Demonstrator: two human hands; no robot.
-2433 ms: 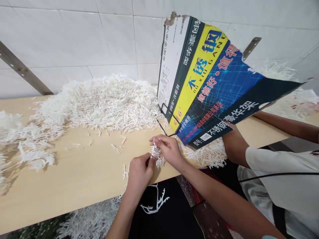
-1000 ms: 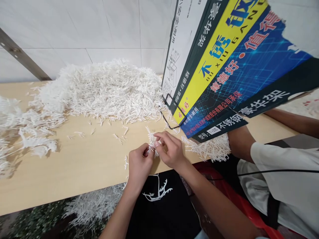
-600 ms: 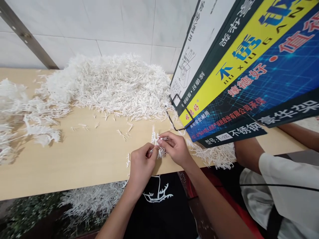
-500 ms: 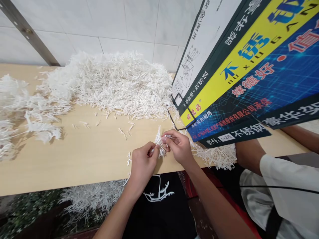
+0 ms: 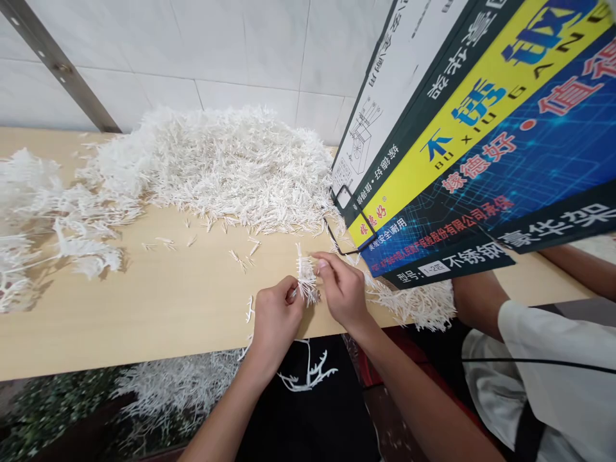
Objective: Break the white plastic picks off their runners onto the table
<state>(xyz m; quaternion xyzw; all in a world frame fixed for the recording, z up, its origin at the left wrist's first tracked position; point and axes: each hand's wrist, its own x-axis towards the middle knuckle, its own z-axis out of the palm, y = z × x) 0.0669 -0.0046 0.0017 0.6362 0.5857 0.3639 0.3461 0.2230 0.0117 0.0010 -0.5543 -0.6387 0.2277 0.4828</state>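
Over the near edge of the table, my left hand (image 5: 278,309) pinches a white, spiky plastic sprig (image 5: 305,269) that stands up from between thumb and forefinger. Close at its right side is my right hand (image 5: 342,287), fingers curled and thumb near the forefinger; whether a small piece sits between them is too fine to make out. Just left of my left hand, a thin white twig (image 5: 249,309) lies at the table edge. Below the edge, a branching white stem (image 5: 308,382) rests on dark cloth.
A large heap of white plastic sprigs (image 5: 231,170) lies against the tiled wall, with another pile (image 5: 24,212) at left. A printed cardboard box (image 5: 462,154) leans over the right side, more sprigs (image 5: 418,305) beneath it. Another person's sleeve (image 5: 548,353) is at far right.
My right hand has drawn slightly right, off the sprig it was fingering, so more of the sprig shows. My left hand keeps its hold in nearly the same place.
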